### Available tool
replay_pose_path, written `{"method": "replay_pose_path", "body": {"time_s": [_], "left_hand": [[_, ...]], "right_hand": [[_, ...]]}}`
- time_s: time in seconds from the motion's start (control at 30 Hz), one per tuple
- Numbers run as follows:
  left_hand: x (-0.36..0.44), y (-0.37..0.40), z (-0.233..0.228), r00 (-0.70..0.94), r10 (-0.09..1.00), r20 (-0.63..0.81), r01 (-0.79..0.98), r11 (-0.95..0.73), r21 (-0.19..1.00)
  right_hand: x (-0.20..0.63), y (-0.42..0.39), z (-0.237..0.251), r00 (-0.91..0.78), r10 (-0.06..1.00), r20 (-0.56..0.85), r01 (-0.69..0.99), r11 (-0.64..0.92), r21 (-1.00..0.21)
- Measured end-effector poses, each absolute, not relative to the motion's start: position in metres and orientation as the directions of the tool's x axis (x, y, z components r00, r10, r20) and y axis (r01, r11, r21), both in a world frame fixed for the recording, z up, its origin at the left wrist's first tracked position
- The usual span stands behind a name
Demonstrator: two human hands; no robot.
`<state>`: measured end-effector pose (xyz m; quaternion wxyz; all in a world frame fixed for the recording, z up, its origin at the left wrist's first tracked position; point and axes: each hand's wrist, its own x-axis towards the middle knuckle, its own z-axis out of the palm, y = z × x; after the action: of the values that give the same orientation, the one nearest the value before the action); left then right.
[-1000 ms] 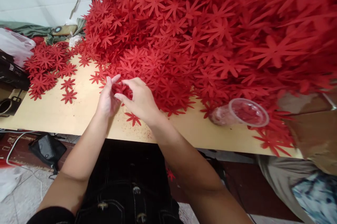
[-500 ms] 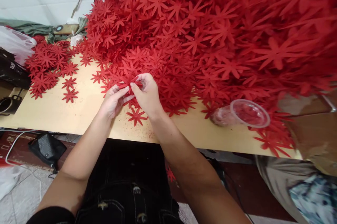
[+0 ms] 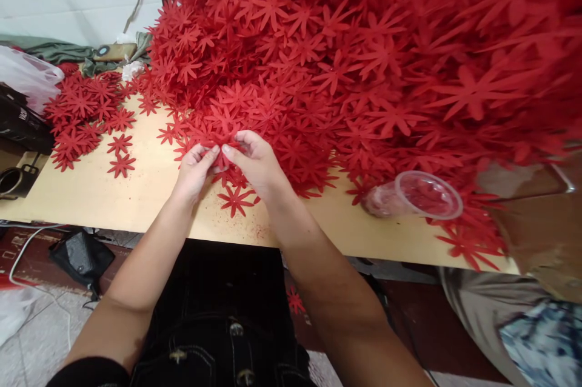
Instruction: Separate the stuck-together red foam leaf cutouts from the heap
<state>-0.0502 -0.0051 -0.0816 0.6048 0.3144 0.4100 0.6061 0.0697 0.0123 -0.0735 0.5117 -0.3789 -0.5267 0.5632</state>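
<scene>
Left hand: the left hand has thumb and fingertips pinched together on a red flower cutout, at the near edge of the heap.
Right hand: the right hand meets the left at the same cutout, fingers curled, its tips closed on the piece from the other side.
Held piece: flat, thin, matte, felt-like; narrow pointed petals; mostly hidden between the fingertips, just above the tabletop.
Heap: a big pile of red flowers, all the same star shape, too many to count, rising to the top edge of the view.
Loose flower: one single cutout lies flat just below the hands.
Small cluster: a second, lower pile at the left, with two stray flowers beside it.
Table: pale, smooth wooden board, speckled with red dust near the front edge.
Cup: one clear plastic cup on its side, well to the right.
</scene>
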Motion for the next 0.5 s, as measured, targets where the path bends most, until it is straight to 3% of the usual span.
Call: {"method": "replay_pose_path", "body": {"time_s": [0.17,0.37,0.5], "left_hand": [[-0.052,-0.003,-0.082,-0.128,0.983,-0.128,-0.472,0.053,0.880],[-0.053,-0.003,-0.083,-0.145,0.986,-0.085,-0.462,0.008,0.887],[-0.053,-0.003,-0.082,-0.156,0.986,-0.064,-0.476,-0.018,0.879]], "right_hand": [[0.077,0.014,-0.068,-0.209,0.977,0.039,-0.302,-0.026,-0.953],[0.082,0.019,-0.074,-0.121,0.992,0.031,-0.265,-0.002,-0.964],[0.082,0.018,-0.070,-0.075,0.994,0.079,-0.156,0.067,-0.986]]}}
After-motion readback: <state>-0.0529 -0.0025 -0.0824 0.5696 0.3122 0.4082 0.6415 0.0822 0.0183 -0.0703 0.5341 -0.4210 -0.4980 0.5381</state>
